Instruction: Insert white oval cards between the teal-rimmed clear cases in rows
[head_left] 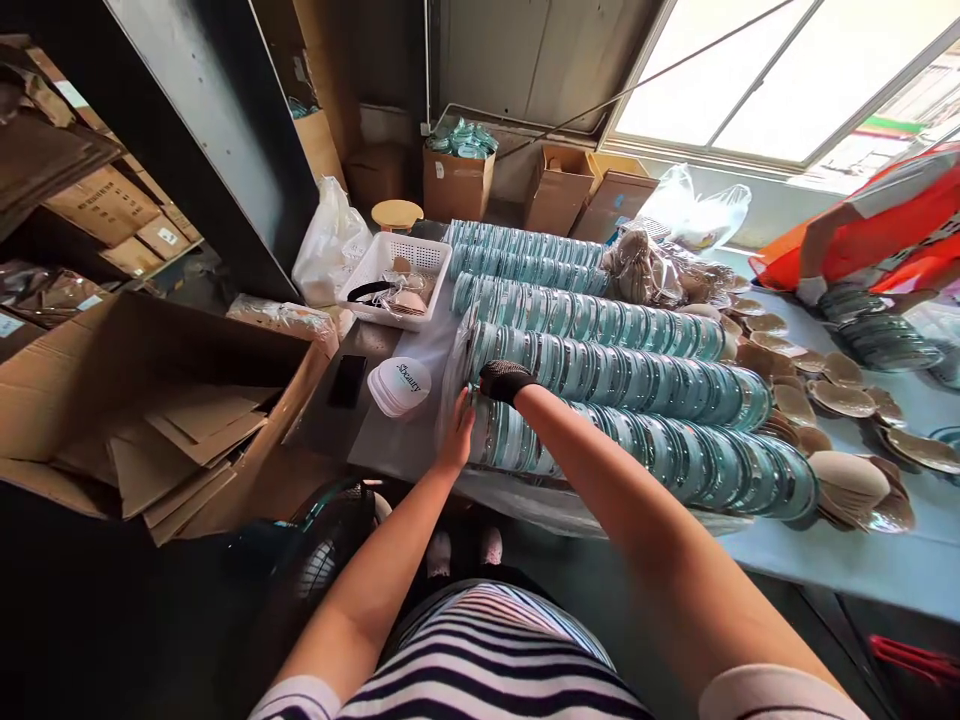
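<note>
Five long rows of round clear-lidded cases [615, 375] lie side by side on the pale tabletop [862, 560], each row packed edge-on like a roll of coins and running from the near end toward the window. To the left stands an open cardboard box [150, 400] with flattened card inside; beyond the rows sit a white basket [397, 275] and more cartons. Shell-shaped beige cups [847, 480] are scattered along the right of the rows, where another person in an orange sleeve [862, 235] works. A stack of white oval labels [400, 386] lies just beside the near end of the rows.

The left hand [457, 435] presses flat and open against the end of the nearest row, fingers spread. The right hand [504, 380], in a dark glove, rests curled on top of the same end; whether it grips a case cannot be told.

The cases look light, stiff and smooth, probably slippery, and a row would likely buckle unless squeezed from both ends.
</note>
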